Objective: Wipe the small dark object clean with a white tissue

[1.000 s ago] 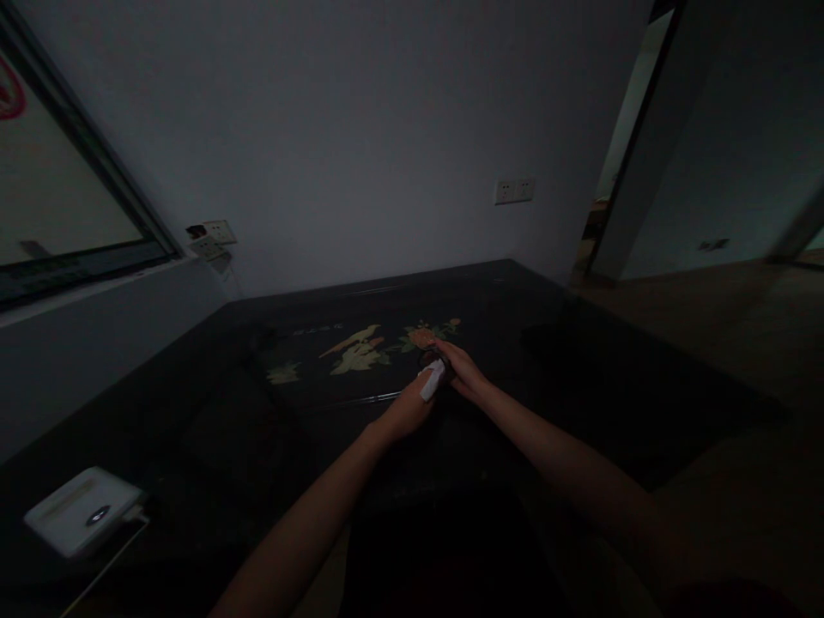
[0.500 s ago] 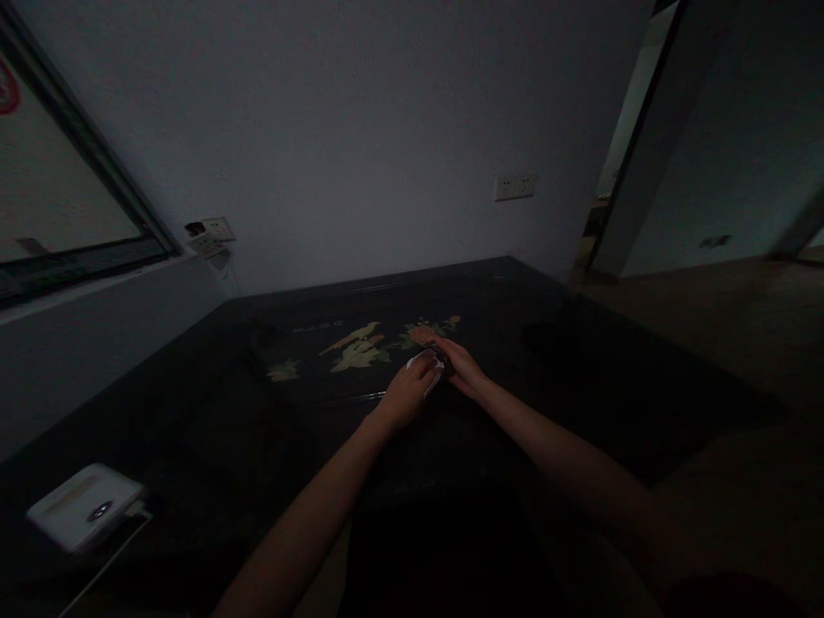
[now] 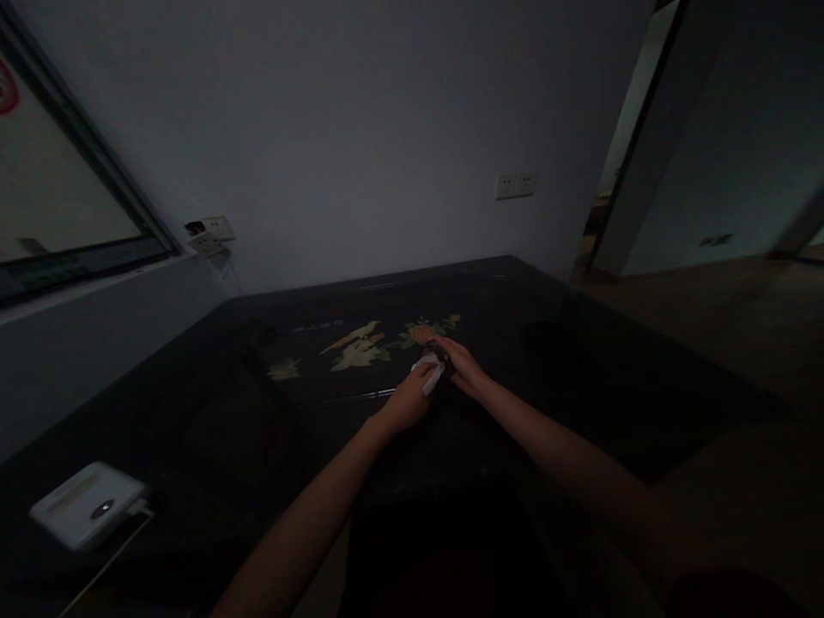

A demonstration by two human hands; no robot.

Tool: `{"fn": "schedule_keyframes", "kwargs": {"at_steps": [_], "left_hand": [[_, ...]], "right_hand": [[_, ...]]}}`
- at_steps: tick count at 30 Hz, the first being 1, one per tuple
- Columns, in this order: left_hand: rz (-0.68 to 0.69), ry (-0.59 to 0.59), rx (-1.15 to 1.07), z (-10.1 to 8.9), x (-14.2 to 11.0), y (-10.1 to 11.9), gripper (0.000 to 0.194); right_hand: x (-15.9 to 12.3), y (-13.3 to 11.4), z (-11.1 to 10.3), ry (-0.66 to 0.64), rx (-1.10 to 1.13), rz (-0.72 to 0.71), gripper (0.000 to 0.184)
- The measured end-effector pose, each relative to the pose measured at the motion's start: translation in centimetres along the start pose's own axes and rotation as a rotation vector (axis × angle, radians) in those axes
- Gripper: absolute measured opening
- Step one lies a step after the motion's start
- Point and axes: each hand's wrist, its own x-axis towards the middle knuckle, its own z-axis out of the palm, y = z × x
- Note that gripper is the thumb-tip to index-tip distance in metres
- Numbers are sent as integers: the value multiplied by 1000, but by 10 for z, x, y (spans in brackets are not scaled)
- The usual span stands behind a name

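Observation:
My left hand (image 3: 412, 399) is closed on a crumpled white tissue or cloth (image 3: 433, 378); which of the two I cannot tell. Right beside it, my right hand (image 3: 463, 365) has its fingers wrapped round a small dark object (image 3: 438, 352), too dim to name. The white piece lies against this object's near side. Both hands meet low over the dark table (image 3: 399, 481), just in front of a pink flower picture (image 3: 423, 333) on its top.
A white box-shaped device (image 3: 90, 506) with a cable stands at the table's left. Sockets (image 3: 515, 186) are set in the wall behind, and more sockets (image 3: 209, 236) sit near the window (image 3: 57, 172). The room is very dark.
My left hand has shifted slightly down, and the white piece now hangs more toward me. More of the dark object shows. My right hand stays nearly in place.

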Motion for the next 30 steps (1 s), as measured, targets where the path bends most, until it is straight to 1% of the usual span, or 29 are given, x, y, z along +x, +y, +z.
{"fn": "schedule_keyframes", "kwargs": {"at_steps": [3,6,8,10,13,17,20,24,26,30], "left_hand": [[12,26,-151,2,2,-1,56],[-41,33,-290,2,3,-1,57],[-64,31,-349,1,3,0,57],[-57,29,-363,1,3,1,57],[-4,29,-290,1,3,1,61],[40,12,-150,1,2,0,55],[37,-20,-89,-1,2,-1,53],[-13,-57,22,-8,-1,1,50],[3,-48,97,-10,-2,3,49],[102,26,215,-12,1,7,42]], "right_hand": [[-1,0,0,-5,-20,11,27],[-1,0,-1,-4,-39,7,30],[0,1,-1,6,-39,-5,32],[1,1,-1,8,-32,-7,33],[1,2,-1,-12,-26,5,35],[-1,1,-1,-29,-33,3,35],[-1,1,0,-27,-25,8,33],[-1,0,0,-14,-12,-6,28],[-1,0,0,-9,-17,-8,27],[-2,-1,-1,-7,-25,-1,28]]}}
